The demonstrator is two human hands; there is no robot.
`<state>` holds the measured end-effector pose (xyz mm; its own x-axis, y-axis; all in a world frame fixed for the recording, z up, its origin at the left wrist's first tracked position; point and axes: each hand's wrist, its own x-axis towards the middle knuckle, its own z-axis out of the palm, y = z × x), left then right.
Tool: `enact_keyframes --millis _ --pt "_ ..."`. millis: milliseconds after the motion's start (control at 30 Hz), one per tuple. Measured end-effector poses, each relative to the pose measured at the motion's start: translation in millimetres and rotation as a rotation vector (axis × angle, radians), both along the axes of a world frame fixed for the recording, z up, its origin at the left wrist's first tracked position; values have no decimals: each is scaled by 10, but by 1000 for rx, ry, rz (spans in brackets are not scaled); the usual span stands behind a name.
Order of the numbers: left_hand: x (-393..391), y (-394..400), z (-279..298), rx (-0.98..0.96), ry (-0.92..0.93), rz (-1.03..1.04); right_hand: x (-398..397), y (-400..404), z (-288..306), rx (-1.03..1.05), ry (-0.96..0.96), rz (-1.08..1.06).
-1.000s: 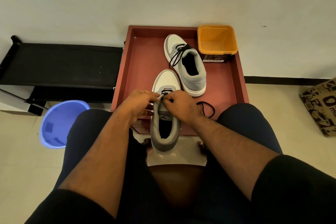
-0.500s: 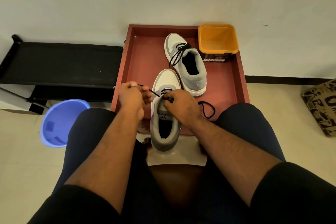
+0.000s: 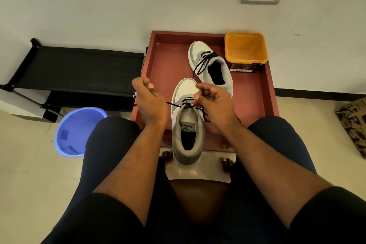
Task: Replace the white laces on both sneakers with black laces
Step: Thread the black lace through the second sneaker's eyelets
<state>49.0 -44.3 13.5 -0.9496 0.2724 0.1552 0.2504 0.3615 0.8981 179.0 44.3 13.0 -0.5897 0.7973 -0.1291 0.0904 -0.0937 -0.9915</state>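
Note:
A grey and white sneaker (image 3: 187,125) stands between my knees, its toe on the red tray (image 3: 164,59). A black lace (image 3: 185,105) runs through its lowest eyelets. My left hand (image 3: 149,103) grips one lace end, pulled out to the left of the shoe. My right hand (image 3: 213,103) pinches the lace at the right side of the tongue. The second sneaker (image 3: 213,67) lies farther back on the tray, threaded with a loose black lace (image 3: 204,61).
An orange tub (image 3: 245,48) sits in the tray's far right corner. A blue bucket (image 3: 77,130) stands on the floor at left, beside a black low rack (image 3: 79,69). A patterned box (image 3: 352,125) is at the right edge. My bare toes (image 3: 226,163) show below the tray.
Both hands started together at the tongue. My left hand has drawn the lace end out to the left and upward; my right hand has lifted slightly and spread its fingers.

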Motion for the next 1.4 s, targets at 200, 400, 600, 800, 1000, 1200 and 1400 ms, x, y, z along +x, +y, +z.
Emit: enact_keyframes --millis 200,400,600,800,1000,1200,1400 --pt "19 3 -207 -481 -354 -508 91 169 122 -82 -30 -32" --pt "-7 -15 -96 -289 -415 -394 139 218 -48 495 -410 115" --pt "7 -5 126 202 -933 -235 102 112 -15 815 -641 176" --pt "-408 -198 241 965 -836 275 60 82 -118 818 -720 257" --pt "-408 -199 230 24 253 302 68 151 -149 543 -634 281" --pt "125 4 4 -853 51 -598 51 100 -189 517 -475 255" --pt "-140 -73 85 -543 -183 -458 58 95 -182 475 -423 244"
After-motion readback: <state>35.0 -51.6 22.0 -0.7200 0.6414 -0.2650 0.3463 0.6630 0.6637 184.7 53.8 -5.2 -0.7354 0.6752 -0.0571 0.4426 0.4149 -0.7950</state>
